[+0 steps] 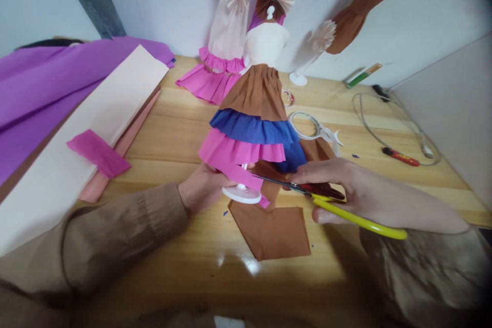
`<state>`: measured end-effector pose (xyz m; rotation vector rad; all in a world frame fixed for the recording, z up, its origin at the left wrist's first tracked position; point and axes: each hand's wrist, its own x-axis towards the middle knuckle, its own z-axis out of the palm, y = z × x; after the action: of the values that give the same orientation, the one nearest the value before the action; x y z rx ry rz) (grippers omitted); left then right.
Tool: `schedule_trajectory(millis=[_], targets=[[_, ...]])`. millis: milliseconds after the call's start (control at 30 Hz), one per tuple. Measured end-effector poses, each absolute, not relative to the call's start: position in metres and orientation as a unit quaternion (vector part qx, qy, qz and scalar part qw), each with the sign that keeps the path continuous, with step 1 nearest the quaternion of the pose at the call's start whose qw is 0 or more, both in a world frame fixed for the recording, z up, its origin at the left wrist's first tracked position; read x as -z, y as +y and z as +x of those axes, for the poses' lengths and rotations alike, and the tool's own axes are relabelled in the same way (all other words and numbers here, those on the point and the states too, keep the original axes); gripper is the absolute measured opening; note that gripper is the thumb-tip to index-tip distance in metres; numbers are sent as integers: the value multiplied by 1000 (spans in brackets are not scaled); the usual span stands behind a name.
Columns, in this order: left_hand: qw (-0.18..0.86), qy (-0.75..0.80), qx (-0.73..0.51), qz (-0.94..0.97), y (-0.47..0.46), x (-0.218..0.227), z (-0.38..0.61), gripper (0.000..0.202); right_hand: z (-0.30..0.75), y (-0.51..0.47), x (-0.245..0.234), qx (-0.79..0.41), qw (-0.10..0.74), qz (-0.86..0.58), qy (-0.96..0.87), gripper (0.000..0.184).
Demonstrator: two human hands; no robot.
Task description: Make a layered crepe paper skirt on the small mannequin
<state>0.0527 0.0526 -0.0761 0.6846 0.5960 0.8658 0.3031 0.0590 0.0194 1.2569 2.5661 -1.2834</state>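
Right hand [348, 182]: fingers are gripping scissors [334, 207] | blades [274, 181] are overlapping pink strip [232, 172] | left hand [203, 185]: fingers are holding strip above white base [241, 196]

Soft light here, white glare on the tabletop [251, 265]. Faint shadows mark the wall [180, 0]; the right-hand corners are dark.

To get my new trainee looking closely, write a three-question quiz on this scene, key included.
1. What does the right hand hold? a) a hammer b) scissors c) a spoon
2. True or false: on the front doll, the blue tier sits between the brown tier and the pink tier.
3. What colour is the loose strip lying across the cream sheet?

Key: 1 b; 2 true; 3 bright pink.
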Motion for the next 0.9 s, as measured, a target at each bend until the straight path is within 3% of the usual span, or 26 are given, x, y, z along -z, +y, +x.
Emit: schedule_trajectory(millis=[133, 433, 900], targets=[[777, 281, -430, 363, 54, 81, 54, 50, 306, 60, -19, 403, -7, 397, 825, 47], [697, 324, -442, 463, 53, 72, 55, 49, 302, 61, -13, 416, -15, 370, 831, 47], [729, 308, -446, 417, 50, 71, 55, 43, 285, 62, -1, 424, -57, 356, 831, 53]])
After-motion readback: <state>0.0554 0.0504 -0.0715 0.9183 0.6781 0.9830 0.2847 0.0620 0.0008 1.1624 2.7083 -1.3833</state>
